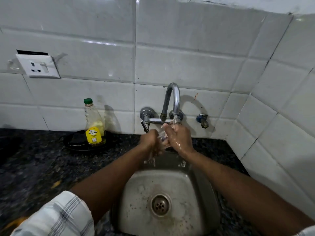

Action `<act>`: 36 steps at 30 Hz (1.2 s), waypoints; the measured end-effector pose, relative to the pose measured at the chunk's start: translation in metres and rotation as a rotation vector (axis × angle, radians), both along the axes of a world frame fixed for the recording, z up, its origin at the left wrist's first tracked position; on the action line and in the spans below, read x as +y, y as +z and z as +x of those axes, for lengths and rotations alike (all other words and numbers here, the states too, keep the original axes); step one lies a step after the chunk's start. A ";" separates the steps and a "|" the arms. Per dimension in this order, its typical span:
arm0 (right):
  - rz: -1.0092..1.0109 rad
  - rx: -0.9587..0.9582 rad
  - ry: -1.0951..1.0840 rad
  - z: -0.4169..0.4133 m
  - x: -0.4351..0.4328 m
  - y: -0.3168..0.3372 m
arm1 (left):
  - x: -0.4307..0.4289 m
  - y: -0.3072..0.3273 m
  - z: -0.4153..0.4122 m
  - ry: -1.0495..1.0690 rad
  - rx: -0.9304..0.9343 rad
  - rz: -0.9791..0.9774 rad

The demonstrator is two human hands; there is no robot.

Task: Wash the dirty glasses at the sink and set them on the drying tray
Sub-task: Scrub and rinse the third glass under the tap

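Head view: my left hand [150, 139] and right hand [179, 138] clasp a clear drinking glass [162, 136] under the chrome tap [173, 99], above the steel sink [136, 193]; dark speckled stone table [34, 159], white tiled walls [170, 57].

You are working in dim, flat light that falls from above and in front of your hands. The tiles [170, 40] above your hands show soft white glare streaks. The tap [172, 99] and the bottle [93, 123] left of your left hand [150, 140] cast shadows rightward on the wall. Tile lines bow at the edges. The counter [34, 159] and sleeve [56, 217] nearest you smear into blur.
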State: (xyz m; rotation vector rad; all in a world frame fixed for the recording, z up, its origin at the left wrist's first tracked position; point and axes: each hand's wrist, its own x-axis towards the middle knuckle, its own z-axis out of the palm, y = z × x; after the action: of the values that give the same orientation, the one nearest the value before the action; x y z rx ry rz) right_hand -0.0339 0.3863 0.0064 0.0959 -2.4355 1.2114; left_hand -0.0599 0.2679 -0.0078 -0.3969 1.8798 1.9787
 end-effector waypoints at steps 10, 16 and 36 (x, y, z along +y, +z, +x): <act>0.865 0.153 0.218 -0.018 0.016 0.024 | -0.009 -0.019 -0.004 -0.133 -0.115 -0.050; 0.664 0.156 0.145 -0.018 0.011 0.018 | 0.003 -0.017 0.004 -0.140 -0.153 0.223; 0.329 -0.421 0.248 0.008 0.034 -0.005 | 0.014 0.034 -0.009 -0.111 0.649 -0.758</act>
State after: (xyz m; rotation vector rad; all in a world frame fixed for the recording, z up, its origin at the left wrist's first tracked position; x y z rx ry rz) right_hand -0.0258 0.4201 0.0018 0.2695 -3.0557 0.9911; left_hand -0.0685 0.2815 0.0258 0.2014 2.9604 1.3291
